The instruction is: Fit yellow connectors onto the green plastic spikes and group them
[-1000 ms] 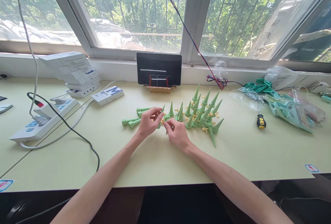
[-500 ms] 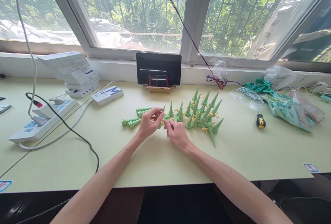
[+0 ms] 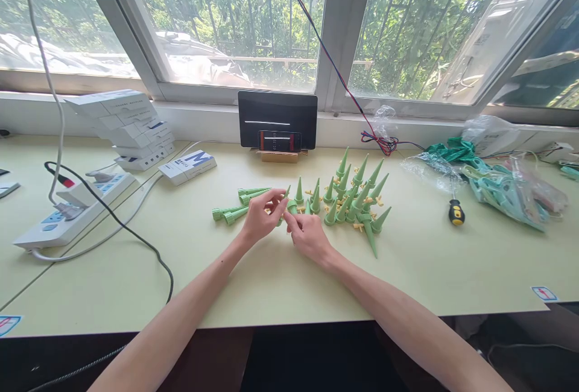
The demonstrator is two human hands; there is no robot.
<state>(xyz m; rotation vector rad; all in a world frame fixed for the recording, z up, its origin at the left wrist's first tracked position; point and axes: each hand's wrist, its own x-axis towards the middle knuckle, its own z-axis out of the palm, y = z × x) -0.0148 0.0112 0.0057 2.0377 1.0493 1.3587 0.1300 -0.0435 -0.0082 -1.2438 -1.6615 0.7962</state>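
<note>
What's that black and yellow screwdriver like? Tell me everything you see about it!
The screwdriver lies on the table, right of the green spikes. Its chunky handle is black with yellow patches and looks like plastic. The handle's end points toward the near edge; a thin shaft runs back toward crinkly clear plastic, its tip unclear. Nobody holds it.

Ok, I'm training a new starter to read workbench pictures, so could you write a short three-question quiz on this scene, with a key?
1. Multiple choice: seen by the person, where does the black-and-yellow-handled screwdriver lie relative to the upright green plastic cones?
(a) left of them
(b) right of them
(c) among them

2. True or false: the small dark rectangular smartphone stands in front of the larger black rectangular screen.

3. Fill in: the leftmost green plastic spikes, lying on their sides, are nearest the person's ____.

Key: 1. (b); 2. true; 3. left hand.
</note>
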